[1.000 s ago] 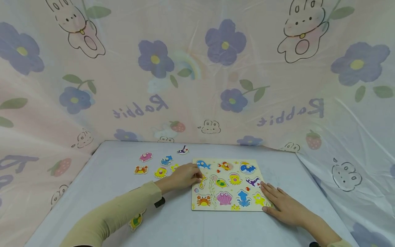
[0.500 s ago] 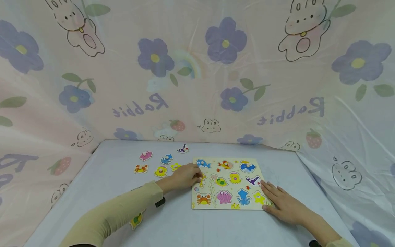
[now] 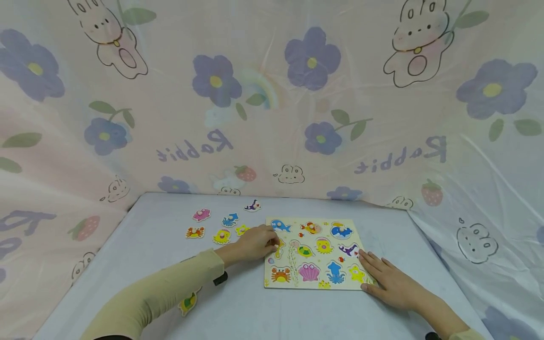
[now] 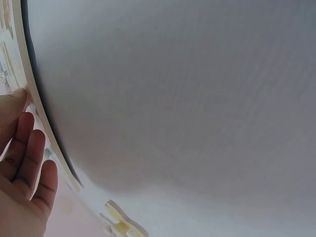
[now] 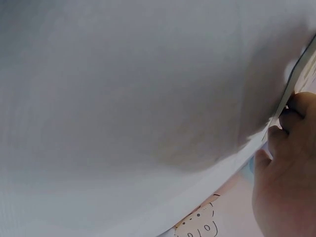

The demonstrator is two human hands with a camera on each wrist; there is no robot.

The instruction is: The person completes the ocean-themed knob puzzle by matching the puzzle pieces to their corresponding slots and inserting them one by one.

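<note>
A cream sea-animal puzzle board (image 3: 297, 286) lies on the table. At its left edge my left hand (image 3: 257, 243) pinches the yellow seahorse piece (image 3: 279, 249) over the board; the fingers partly hide it. In the left wrist view, the left hand's (image 4: 22, 163) thumb and index finger meet above the board's edge, the other fingers loosely bent. My right hand (image 3: 393, 284) rests with extended fingers on the board's right edge. Knobbed pieces sit along the top row: a blue whale (image 3: 281, 226), an orange fish (image 3: 311, 228) and a darker blue whale (image 3: 341, 230).
Left of the board lie loose pieces: pink shell (image 3: 201, 215), blue squid (image 3: 230, 220), purple shark (image 3: 252, 205), crab (image 3: 195, 232), octopus (image 3: 222, 236) and starfish (image 3: 242, 230). A turtle piece (image 3: 188, 303) lies partly under the left sleeve. A printed curtain (image 3: 263, 141) stands behind the table.
The view shifts slightly with the head. Both hands and the pieces stay where they were.
</note>
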